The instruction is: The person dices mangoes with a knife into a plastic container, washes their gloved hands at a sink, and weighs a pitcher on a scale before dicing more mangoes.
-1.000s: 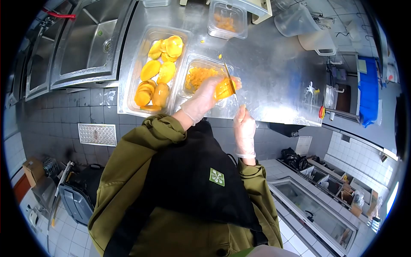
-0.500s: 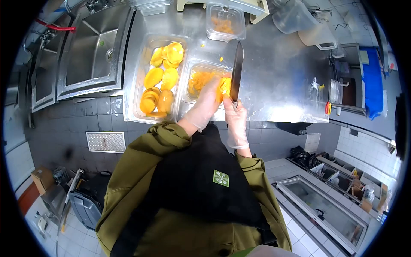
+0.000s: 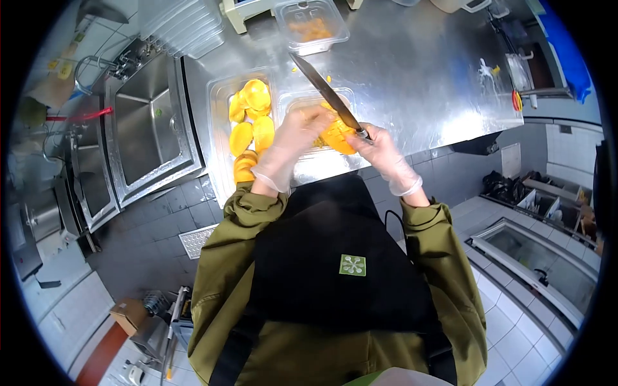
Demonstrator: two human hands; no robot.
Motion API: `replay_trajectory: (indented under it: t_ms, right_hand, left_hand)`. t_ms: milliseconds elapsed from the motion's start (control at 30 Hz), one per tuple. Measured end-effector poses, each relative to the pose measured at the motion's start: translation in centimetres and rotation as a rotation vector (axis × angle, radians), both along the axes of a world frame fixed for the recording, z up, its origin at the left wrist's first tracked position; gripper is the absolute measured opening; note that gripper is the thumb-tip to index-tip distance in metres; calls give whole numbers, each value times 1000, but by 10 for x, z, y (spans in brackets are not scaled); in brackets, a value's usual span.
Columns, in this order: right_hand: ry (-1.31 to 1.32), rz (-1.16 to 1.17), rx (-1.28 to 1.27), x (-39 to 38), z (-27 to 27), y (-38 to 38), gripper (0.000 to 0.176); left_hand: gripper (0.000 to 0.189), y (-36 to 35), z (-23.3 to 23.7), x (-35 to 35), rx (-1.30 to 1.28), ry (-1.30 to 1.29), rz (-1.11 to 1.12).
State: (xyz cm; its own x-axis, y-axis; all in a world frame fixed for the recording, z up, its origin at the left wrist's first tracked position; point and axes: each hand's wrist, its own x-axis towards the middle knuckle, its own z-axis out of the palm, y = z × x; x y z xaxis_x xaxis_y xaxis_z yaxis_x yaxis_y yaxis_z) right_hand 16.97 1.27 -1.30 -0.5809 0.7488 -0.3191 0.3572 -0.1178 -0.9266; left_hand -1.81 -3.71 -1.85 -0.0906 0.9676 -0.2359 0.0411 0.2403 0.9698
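A clear glove covers my left hand (image 3: 297, 138), whose fingers are at the left side of a scored orange mango piece (image 3: 339, 137). My gloved right hand (image 3: 382, 149) grips the handle of a long knife (image 3: 325, 89), its blade slanting up to the left over the piece. Beneath the hands is a clear container (image 3: 347, 96), mostly hidden, with orange bits in it. To the left, a long clear tray (image 3: 215, 103) holds several peeled mango pieces (image 3: 241, 137). Small orange scraps lie on the steel table near the blade.
A clear container (image 3: 341, 32) with orange pieces stands at the back of the steel table (image 3: 418, 83). Stacked clear containers (image 3: 187, 29) are at back left, beside steel sinks (image 3: 145, 122). Yellow-and-red scissors (image 3: 517, 100) hang at the table's right end.
The view has turned and shifted. The knife, upright before, now slants left across the mango piece. More of the piece's scored face shows, and my hands are farther apart at the wrists.
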Motion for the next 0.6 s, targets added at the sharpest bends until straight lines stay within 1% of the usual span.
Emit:
replay_trajectory:
  t_ms: [67,100,167,200,267,300,367,400,433,533,567,600]
  right_hand:
    - [38,27,-51,0,9,2,31]
    - [68,48,-120,0,11,3,33]
    - [132,63,-204,0,22,4,28]
    - [163,73,-247,0,26,3,26]
    - [362,91,-531,5,5,10,20]
    - [463,103,-671,6,1,12,18]
    - [542,1,-728,-1,-2,7,17]
    - [582,-49,-758,-5,-2,5,18]
    - [597,-43,-746,-3,-8,4,22]
    - [591,-40,-733,0,-6,4,25]
    - [643,-41,-768,4,-18,5,31]
    - [723,-33,-797,3,-19,4,30]
  left_hand:
    - [30,1,-4,-5,-109,-369,1]
    - [31,-1,-2,-6,-149,-504,0]
    - [34,-8,3,-4,-235,-777,5]
    - [36,-12,-5,-2,-191,-894,-12]
    - [41,-19,-28,3,-104,-1129,-45]
    - [42,-20,-26,6,-63,-1164,-29]
    - [44,-20,-22,12,21,-1230,6]
    - [45,-20,-23,13,18,-1198,41]
    - [46,-21,-24,13,16,-1165,77]
    - [47,-22,-20,16,1,-1069,146]
    - [48,-22,-18,18,-3,-1038,162]
    - [48,-23,-17,19,-12,-1037,141]
